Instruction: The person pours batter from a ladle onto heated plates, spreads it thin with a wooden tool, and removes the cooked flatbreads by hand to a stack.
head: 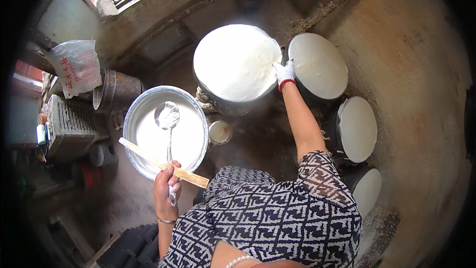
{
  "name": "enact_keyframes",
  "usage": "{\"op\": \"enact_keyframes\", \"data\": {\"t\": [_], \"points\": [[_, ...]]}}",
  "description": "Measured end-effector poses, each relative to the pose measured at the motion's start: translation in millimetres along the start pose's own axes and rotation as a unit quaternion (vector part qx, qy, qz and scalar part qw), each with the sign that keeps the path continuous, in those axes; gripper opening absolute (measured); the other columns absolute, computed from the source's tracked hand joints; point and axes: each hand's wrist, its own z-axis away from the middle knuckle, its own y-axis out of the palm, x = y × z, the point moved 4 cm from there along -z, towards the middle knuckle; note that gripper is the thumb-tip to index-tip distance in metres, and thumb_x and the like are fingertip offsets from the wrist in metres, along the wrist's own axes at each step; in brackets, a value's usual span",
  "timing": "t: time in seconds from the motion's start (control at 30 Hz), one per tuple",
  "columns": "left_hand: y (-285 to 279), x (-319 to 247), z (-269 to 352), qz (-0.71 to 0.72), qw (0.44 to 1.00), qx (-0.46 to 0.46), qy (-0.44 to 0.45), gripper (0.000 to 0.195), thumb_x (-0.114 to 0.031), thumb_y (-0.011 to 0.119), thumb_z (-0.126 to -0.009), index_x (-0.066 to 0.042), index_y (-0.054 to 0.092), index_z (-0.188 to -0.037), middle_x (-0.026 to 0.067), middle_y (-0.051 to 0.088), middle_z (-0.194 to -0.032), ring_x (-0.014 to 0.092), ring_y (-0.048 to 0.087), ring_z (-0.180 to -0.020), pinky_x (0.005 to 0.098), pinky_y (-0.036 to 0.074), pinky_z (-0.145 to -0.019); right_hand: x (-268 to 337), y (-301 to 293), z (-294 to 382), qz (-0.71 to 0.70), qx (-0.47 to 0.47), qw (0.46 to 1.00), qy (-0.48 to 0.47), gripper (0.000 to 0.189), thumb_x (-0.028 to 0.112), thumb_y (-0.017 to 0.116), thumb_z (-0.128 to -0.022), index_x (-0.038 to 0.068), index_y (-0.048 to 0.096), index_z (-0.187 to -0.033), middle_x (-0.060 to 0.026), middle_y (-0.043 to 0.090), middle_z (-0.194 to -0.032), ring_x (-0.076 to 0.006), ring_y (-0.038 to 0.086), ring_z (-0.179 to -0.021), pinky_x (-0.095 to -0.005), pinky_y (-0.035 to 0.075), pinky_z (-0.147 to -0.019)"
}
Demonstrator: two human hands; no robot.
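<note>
My left hand (167,180) holds a metal ladle (169,119) and a flat wooden stick (186,175) crossed over its handle. The ladle's bowl carries some white batter above a wide metal basin (128,126) of white liquid. My right hand (285,72), in a white knit glove with a red cuff, grips the right rim of a large round pan (236,63). A smooth white layer covers this pan. Its fingertips are partly hidden at the rim. Close to the glove's right stands a second white-covered round pan (318,66).
Two more white-topped round pans (357,129) (367,191) line the curved wall at right. A small round container (220,132) sits beside the basin. On the left are a rusty metal bucket (119,88), a plastic bag (76,69) and a crate (72,126). Dark cylindrical briquettes (130,247) lie below.
</note>
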Motion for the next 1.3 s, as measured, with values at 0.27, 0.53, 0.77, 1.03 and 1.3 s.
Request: {"op": "enact_keyframes", "data": {"t": [0.27, 0.53, 0.77, 1.03, 1.3], "points": [[-6.2, -6.4, 0.5, -0.006, 0.999, -0.022, 0.041, 0.017, -0.013, 0.05, -0.096, 0.003, 0.053, -0.101, -0.0007, 0.049, -0.071, 0.001, 0.037, -0.046, 0.017, 0.036, -0.034, 48.7, 1.5, 33.1, -0.275, 0.112, 0.948, -0.115, 0.024, 0.003, 0.062, -0.081, -0.002, 0.059, -0.105, -0.014, 0.066, -0.105, -0.0199, 0.062, -0.094, -0.0296, 0.047, -0.082], [20.7, -45.8, -5.2, -0.096, 0.992, 0.082, 0.018, 0.021, -0.011, 0.049, -0.095, 0.005, 0.049, -0.109, 0.0053, 0.058, -0.088, 0.001, 0.038, -0.047, 0.0157, 0.036, -0.033, 72.6, -112.1, 175.2, -0.453, 0.005, 0.886, -0.1, 0.027, 0.0, 0.058, -0.087, -0.002, 0.056, -0.114, -0.0021, 0.06, -0.098, -0.009, 0.053, -0.084, -0.0238, 0.045, -0.079], [53.8, -47.4, -15.6, -0.236, 0.926, 0.255, -0.145, 0.022, -0.01, 0.052, -0.092, 0.004, 0.05, -0.109, 0.0067, 0.06, -0.094, 0.0, 0.038, -0.046, 0.0149, 0.036, -0.033, -44.9, -223.7, 358.4, -0.467, -0.208, 0.859, 0.032, 0.01, 0.006, 0.06, -0.087, 0.006, 0.058, -0.097, -0.0021, 0.06, -0.09, -0.0121, 0.056, -0.08, -0.0279, 0.048, -0.073], [87.1, -45.1, 82.3, -0.379, 0.825, 0.327, -0.263, 0.019, -0.015, 0.053, -0.095, 0.002, 0.056, -0.103, -0.0081, 0.036, -0.061, -0.001, 0.029, -0.046, 0.0138, 0.026, -0.04, -121.6, -288.8, 750.1, -0.434, -0.452, 0.752, 0.203, 0.021, 0.004, 0.061, -0.083, 0.002, 0.063, -0.104, -0.0047, 0.064, -0.096, -0.0167, 0.06, -0.087, -0.0312, 0.05, -0.074], [106.3, 9.2, 141.3, -0.443, 0.683, 0.408, -0.414, 0.019, -0.02, 0.049, -0.098, -0.002, 0.055, -0.1, -0.008, 0.034, -0.058, -0.001, 0.03, -0.045, 0.0136, 0.026, -0.039, -94.8, -402.1, 973.8, 0.28, -0.611, 0.679, 0.296, 0.022, 0.024, 0.053, -0.093, 0.006, 0.063, -0.102, -0.0158, 0.064, -0.083, -0.0278, 0.058, -0.073, -0.0359, 0.046, -0.071]]}}
